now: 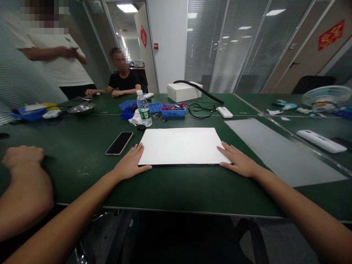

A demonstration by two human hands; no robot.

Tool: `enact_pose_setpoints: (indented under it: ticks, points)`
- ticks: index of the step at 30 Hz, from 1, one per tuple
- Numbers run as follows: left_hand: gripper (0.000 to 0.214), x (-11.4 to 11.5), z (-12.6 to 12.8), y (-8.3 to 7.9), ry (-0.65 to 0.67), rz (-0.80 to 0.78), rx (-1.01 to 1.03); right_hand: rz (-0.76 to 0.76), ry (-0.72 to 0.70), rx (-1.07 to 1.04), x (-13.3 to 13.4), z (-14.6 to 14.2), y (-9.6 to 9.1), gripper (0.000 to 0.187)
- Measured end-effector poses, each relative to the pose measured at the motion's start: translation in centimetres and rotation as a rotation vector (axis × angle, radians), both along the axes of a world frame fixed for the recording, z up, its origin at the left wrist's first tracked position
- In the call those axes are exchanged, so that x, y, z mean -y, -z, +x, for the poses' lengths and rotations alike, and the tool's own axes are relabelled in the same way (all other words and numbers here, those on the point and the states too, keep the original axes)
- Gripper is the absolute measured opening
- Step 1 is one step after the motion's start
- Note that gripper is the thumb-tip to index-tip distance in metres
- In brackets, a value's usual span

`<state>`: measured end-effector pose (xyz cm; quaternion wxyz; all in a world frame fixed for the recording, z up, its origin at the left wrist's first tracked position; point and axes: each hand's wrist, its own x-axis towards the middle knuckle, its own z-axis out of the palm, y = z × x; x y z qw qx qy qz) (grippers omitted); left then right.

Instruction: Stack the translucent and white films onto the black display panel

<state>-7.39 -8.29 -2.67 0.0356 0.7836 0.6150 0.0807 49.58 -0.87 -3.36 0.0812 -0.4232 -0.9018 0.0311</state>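
A flat white rectangular sheet (180, 146) lies on the green table in front of me, with a thin dark edge showing beneath its near side. My left hand (130, 161) rests at its left edge, fingers extended and thumb along the near corner. At the opposite edge, my right hand (239, 160) touches the sheet with its fingers spread. Neither hand is closed around anything. A phone (119, 143) with a dark screen lies just beyond my left hand. Whether the sheet is a single piece or a stack, I cannot tell.
Behind the sheet stand a water bottle (144, 109), blue trays (172, 113) and a white box (184, 91). A translucent sheet (280, 150) lies to the right, near a fan (326, 96). Another person's forearm (26, 187) rests at left; two people are across the table (82, 183).
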Motion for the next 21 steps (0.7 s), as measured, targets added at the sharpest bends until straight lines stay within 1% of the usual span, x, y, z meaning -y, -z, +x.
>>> enact_pose_setpoints:
  ticks: [5,10,15,18,20,21]
  points:
    - [0.131,0.2,0.2,0.0,0.000,-0.009,-0.008,-0.012,0.014,-0.018,0.2,-0.2,-0.1,0.091]
    - [0.129,0.1,0.2,-0.1,0.035,0.002,-0.036,-0.010,0.028,-0.039,0.4,-0.2,0.0,0.091]
    - [0.131,0.0,0.0,0.0,0.055,0.007,-0.050,0.006,0.079,-0.050,0.8,-0.6,0.0,0.089]
    - [0.131,0.0,-0.1,0.2,0.050,0.011,-0.052,0.036,0.162,-0.062,1.1,-0.8,-0.2,0.082]
    - [0.131,-0.1,-0.1,0.3,0.047,0.009,-0.052,0.094,0.274,-0.082,1.4,-0.5,-0.5,0.077]
    - [0.132,-0.1,-0.2,0.4,0.046,0.007,-0.051,0.135,0.358,-0.095,1.5,-0.3,-0.6,0.077]
